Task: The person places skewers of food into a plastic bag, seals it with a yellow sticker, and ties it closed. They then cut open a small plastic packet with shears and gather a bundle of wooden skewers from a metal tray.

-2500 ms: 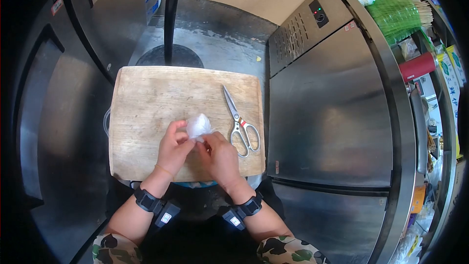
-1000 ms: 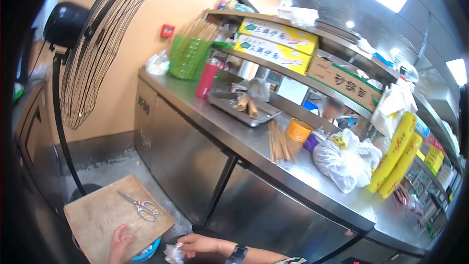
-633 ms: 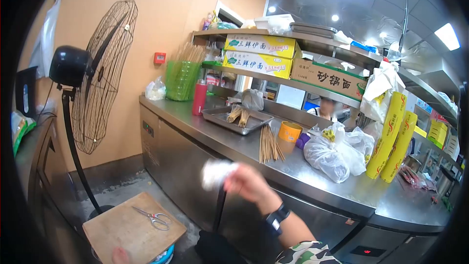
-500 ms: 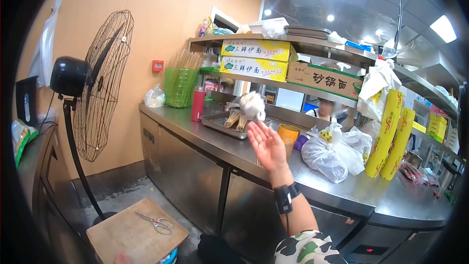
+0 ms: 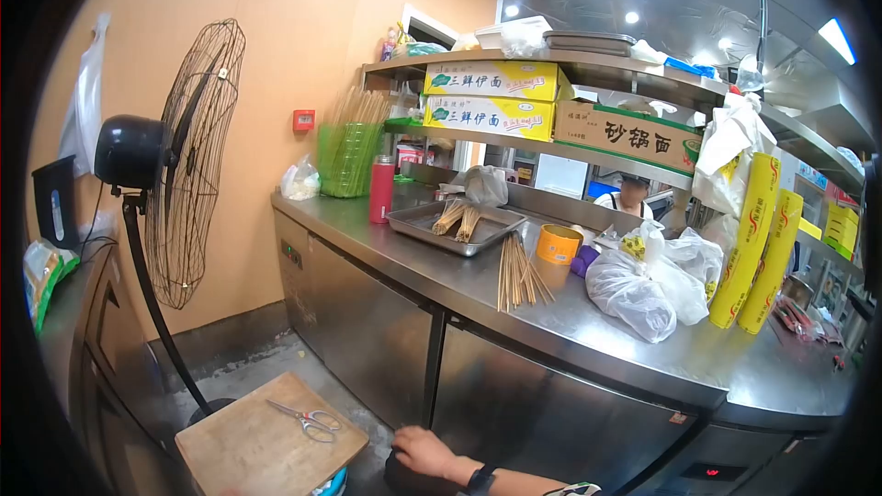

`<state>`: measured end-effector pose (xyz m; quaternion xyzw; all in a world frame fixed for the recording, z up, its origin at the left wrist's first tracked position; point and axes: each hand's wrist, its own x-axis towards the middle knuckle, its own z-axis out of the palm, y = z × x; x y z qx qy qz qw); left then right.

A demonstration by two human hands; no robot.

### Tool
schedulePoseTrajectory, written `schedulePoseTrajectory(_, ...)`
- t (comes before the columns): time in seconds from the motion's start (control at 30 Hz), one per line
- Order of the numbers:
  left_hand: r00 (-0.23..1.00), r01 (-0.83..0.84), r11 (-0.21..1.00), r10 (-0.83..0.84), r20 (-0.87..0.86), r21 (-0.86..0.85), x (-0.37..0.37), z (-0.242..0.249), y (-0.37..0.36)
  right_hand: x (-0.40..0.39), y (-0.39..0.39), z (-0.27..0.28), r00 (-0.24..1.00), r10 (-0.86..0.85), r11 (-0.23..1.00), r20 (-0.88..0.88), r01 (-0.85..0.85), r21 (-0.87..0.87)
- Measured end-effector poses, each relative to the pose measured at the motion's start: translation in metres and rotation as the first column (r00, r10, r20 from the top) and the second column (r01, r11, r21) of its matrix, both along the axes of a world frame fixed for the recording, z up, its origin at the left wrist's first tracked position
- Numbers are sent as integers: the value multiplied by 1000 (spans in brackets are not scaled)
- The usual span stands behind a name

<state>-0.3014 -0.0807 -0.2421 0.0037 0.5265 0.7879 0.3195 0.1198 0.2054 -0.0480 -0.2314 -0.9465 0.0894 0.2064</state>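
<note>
My right hand (image 5: 424,450), with a black band (image 5: 480,478) on its wrist, is low at the bottom centre. It rests back up on a dark, knee-like shape, fingers loosely bent and nothing visible in them. To its left is a wooden board (image 5: 248,445) with a pair of scissors (image 5: 310,420) lying on it. My left hand is out of view. On the steel counter, a crumpled whitish plastic bag (image 5: 487,186) sits at the back of a metal tray (image 5: 413,226). Bundles of thin sticks (image 5: 457,219) lie in that tray.
Loose skewers (image 5: 520,277), an orange tub (image 5: 558,244) and filled plastic bags (image 5: 634,289) stand along the counter (image 5: 386,262). A red bottle (image 5: 381,191) and green basket (image 5: 347,161) are further left. A black fan (image 5: 138,152) stands left. Behind the shelf is a person (image 5: 629,197).
The whitish bag was in the air above my raised, open right hand; now it sits at the tray's back. My right hand has dropped to the bottom, uncovering the loose skewers.
</note>
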Motion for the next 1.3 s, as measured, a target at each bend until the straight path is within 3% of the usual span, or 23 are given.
schedulePoseTrajectory(0.07,830,112,960,-232,-508,-256,-50,-72,-3,4,-9,-11,999,-21,997,49,17,78)
schedulePoseTrajectory(0.1,946,143,980,-176,-271,-136,-41,-57,-3,7,-26,4,998,-52,988,39,46,146)
schedulePoseTrajectory(0.13,996,85,996,-85,17,8,-14,-10,0,9,-32,12,996,-80,974,30,72,217)
schedulePoseTrajectory(0.17,957,-46,994,16,290,99,29,68,6,10,-24,12,993,-78,985,88,64,159)
schedulePoseTrajectory(0.23,997,-56,995,51,54,88,39,72,17,6,-8,7,974,-78,997,212,70,44)
schedulePoseTrajectory(0.3,916,-118,976,35,400,185,-10,28,51,8,13,5,958,-32,998,285,48,-50)
schedulePoseTrajectory(0.37,947,-60,980,-3,321,188,8,46,67,13,32,-5,962,-3,987,274,48,-156)
schedulePoseTrajectory(0.4,959,-36,982,-18,281,186,14,52,67,12,35,0,941,-63,970,333,137,-201)
schedulePoseTrajectory(0.5,935,34,971,-114,335,237,6,2,67,16,37,0,937,-149,955,316,219,-199)
schedulePoseTrajectory(0.53,928,-92,943,-36,370,321,11,-21,71,18,35,1,930,-171,956,326,237,-175)
schedulePoseTrajectory(0.63,909,20,960,-134,396,279,35,61,97,11,33,-1,917,-211,956,339,266,-124)
schedulePoseTrajectory(0.73,920,144,937,-245,305,319,45,118,107,5,35,-5,892,-214,954,398,278,-112)
schedulePoseTrajectory(0.8,929,120,934,-225,295,336,38,118,109,-2,36,-6,863,-210,949,460,293,-116)
schedulePoseTrajectory(1.03,912,-94,939,-52,407,331,14,101,98,-12,38,-10,880,-196,969,433,241,-51)
schedulePoseTrajectory(1.3,916,-162,936,26,401,311,3,75,81,-10,35,-10,892,-184,974,413,223,-47)
